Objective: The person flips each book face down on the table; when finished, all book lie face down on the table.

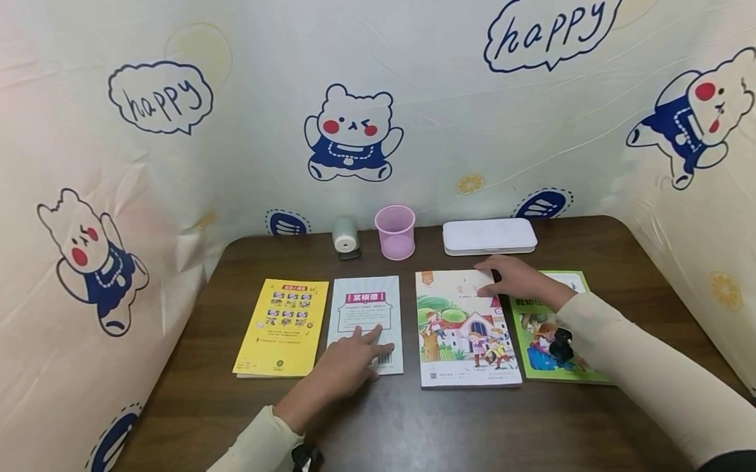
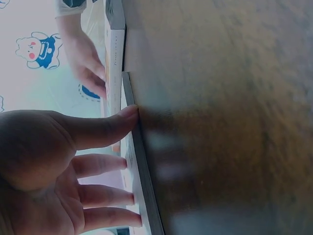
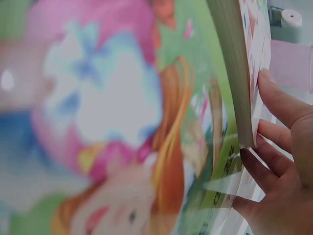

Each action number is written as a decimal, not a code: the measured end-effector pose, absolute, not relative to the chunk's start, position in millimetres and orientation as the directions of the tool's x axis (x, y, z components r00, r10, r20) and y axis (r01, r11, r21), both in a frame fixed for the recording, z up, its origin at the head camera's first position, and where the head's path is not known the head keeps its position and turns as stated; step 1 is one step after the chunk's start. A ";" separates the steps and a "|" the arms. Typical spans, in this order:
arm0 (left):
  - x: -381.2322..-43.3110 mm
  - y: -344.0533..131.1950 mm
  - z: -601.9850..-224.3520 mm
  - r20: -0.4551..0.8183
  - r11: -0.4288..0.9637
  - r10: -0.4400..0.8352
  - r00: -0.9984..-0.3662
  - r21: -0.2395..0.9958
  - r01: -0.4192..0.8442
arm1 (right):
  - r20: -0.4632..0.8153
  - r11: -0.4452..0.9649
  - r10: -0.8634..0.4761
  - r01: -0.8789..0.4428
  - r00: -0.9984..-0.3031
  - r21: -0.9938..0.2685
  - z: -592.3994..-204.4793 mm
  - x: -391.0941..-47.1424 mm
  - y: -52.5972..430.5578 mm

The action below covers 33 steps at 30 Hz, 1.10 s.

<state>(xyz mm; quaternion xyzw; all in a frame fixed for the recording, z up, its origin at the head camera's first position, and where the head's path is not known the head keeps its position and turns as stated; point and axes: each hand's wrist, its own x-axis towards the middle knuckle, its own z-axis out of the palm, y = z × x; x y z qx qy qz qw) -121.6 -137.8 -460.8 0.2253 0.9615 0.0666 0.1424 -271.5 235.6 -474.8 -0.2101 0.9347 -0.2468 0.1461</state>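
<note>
My left hand (image 1: pixel 348 364) rests on a pale blue booklet (image 1: pixel 361 293), its fingers spread and fairly straight. In the left wrist view, its thumb (image 2: pixel 105 131) touches the booklet's edge while the other fingertips meet the cover. Right of it lies a thick white book (image 1: pixel 466 373) with a cartoon house and children on the cover. My right hand (image 1: pixel 522 280) grips this book's upper right corner, thumb on the cover and fingers at the far edge, as the right wrist view shows. Under that forearm a green book (image 1: pixel 539 370) is partly hidden.
A yellow booklet (image 1: pixel 283 331) lies at the left. Along the back of the brown table (image 1: pixel 425 438) stand a pale green pencil sharpener (image 1: pixel 345 236), a pink cup (image 1: pixel 395 234) and a white flat case (image 1: pixel 488 237). A printed curtain (image 1: pixel 254 150) surrounds the table's back and sides.
</note>
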 end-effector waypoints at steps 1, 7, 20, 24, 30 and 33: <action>-121.7 -137.9 -460.9 -0.245 0.891 0.451 -0.858 0.189 0.414 | -0.169 0.790 -0.465 -0.321 -0.869 -0.522 -474.5 -271.1 237.2; -123.4 -136.7 -461.2 -0.258 0.901 0.428 -0.866 0.191 0.389 | -0.149 0.790 -0.471 -0.340 -0.870 -0.510 -475.0 -270.6 245.1; -122.6 -120.8 -464.1 -0.216 0.871 0.490 -0.845 0.153 0.466 | -0.140 0.769 -0.471 -0.327 -0.871 -0.549 -479.0 -271.4 254.0; -120.9 -112.1 -465.0 -0.192 0.856 0.513 -0.836 0.191 0.481 | -0.150 0.768 -0.466 -0.314 -0.872 -0.558 -477.7 -271.0 254.8; -118.5 -97.9 -469.9 -0.175 0.834 0.538 -0.824 0.253 0.491 | -0.147 0.767 -0.469 -0.320 -0.871 -0.556 -479.6 -270.7 255.1; -117.5 -91.8 -472.4 -0.190 0.823 0.555 -0.809 0.268 0.502 | -0.143 0.763 -0.472 -0.322 -0.870 -0.560 -481.4 -271.5 255.0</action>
